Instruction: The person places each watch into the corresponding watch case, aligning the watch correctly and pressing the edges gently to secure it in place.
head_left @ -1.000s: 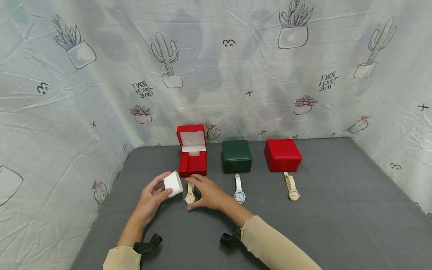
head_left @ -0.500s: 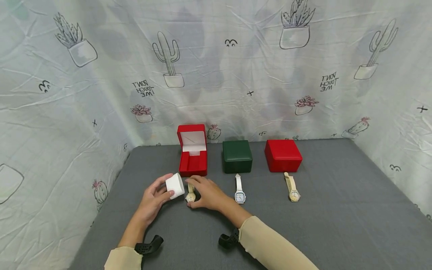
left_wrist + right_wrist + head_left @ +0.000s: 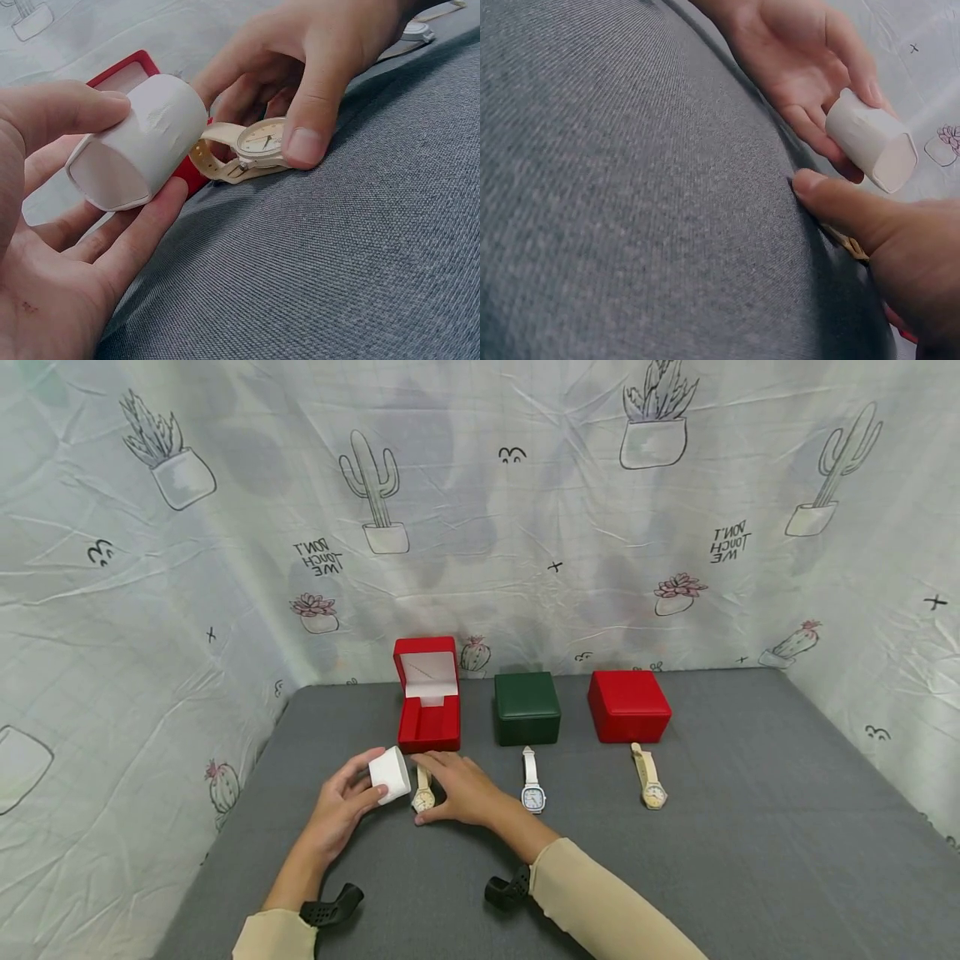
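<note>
My left hand [image 3: 335, 806] holds a white watch cushion [image 3: 389, 776] between thumb and fingers, off the table. In the left wrist view this cushion [image 3: 154, 139] is a smooth rounded sleeve, its hollow end facing the camera. Just right of it, a cream-strapped wristwatch [image 3: 423, 799] lies face up with its strap pointing away from me. My right hand [image 3: 468, 793] grips this watch, thumb at the round case and fingers curled toward the strap; the left wrist view shows the thumb [image 3: 309, 139] against the case. Behind both hands stands an open red watch box [image 3: 429, 747] with a white lid lining.
A closed green box [image 3: 527, 708] and a closed red box [image 3: 630, 706] stand right of the open one. A white square-faced watch [image 3: 532, 797] and another cream watch [image 3: 653, 793] lie before them on the grey tabletop [image 3: 750, 810]. A patterned curtain [image 3: 480, 527] hangs behind.
My left hand and the white cushion have shifted slightly right and toward me. The right hand moves only a little about the watch; the boxes and the other watches stay put.
</note>
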Tool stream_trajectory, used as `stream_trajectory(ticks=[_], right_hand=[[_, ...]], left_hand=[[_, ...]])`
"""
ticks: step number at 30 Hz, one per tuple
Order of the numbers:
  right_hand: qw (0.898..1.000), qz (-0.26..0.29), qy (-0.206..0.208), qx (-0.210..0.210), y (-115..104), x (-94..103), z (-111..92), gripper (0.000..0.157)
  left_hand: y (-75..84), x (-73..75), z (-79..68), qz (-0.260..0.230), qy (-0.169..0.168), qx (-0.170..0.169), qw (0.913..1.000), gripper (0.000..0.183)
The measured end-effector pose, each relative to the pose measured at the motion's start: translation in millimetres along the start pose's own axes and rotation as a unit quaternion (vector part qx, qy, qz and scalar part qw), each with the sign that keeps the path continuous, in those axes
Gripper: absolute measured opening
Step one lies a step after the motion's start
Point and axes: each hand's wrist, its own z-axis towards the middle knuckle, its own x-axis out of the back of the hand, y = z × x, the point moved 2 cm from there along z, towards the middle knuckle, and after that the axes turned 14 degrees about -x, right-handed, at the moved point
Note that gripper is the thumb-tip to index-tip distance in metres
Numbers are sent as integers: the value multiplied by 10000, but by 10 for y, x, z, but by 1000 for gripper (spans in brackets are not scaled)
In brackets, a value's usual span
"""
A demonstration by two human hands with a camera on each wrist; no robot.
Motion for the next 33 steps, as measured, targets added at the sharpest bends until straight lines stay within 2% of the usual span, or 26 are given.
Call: stream_trajectory(ticks=[5, 8, 17, 23, 33], right_hand=[[9988, -344, 291, 175, -2, -12, 3, 77], [9982, -337, 430, 242, -2, -23, -4, 72], [9932, 784, 684, 521, 26, -21, -31, 61], [9766, 1848, 936, 583, 58, 4, -36, 41], [9479, 2519, 1800, 757, 98, 140, -43, 30]], left_hand=[[3, -9, 5, -21, -6, 6, 10000, 64], [7, -17, 7, 0, -9, 17, 10000, 64], [14, -44, 12, 82, 12, 87, 9999, 64], [-3, -61, 11, 100, 9, 65, 9999, 63], [24, -136, 89, 269, -38, 133, 9995, 59]])
